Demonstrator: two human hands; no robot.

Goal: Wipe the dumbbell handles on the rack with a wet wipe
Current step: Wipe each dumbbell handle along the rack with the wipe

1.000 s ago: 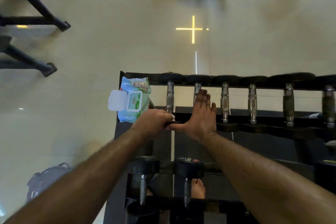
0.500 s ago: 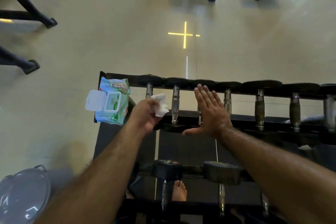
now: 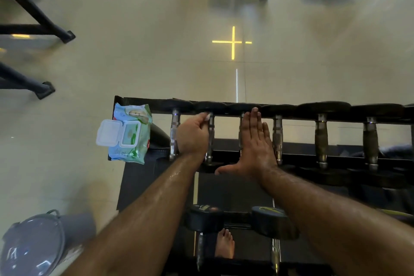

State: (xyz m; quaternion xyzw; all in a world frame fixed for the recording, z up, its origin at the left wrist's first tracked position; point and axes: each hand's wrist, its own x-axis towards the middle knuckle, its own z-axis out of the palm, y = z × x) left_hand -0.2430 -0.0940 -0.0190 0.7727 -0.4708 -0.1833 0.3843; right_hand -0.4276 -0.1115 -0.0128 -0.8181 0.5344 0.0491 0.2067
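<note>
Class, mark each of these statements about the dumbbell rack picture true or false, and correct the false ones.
1. The left hand holds a wet wipe against the second dumbbell handle. True.
2. The right hand is curled into a fist. False: its fingers are straight and flat.
3. The wipes pack has its lid closed. False: the lid is flipped open.
4. The wipes pack sits at the rack's left end. True.

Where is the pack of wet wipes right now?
In the head view, the wet wipes pack lies with its lid open on the rack's left end, just left of the first dumbbell handle and the left hand.
</note>
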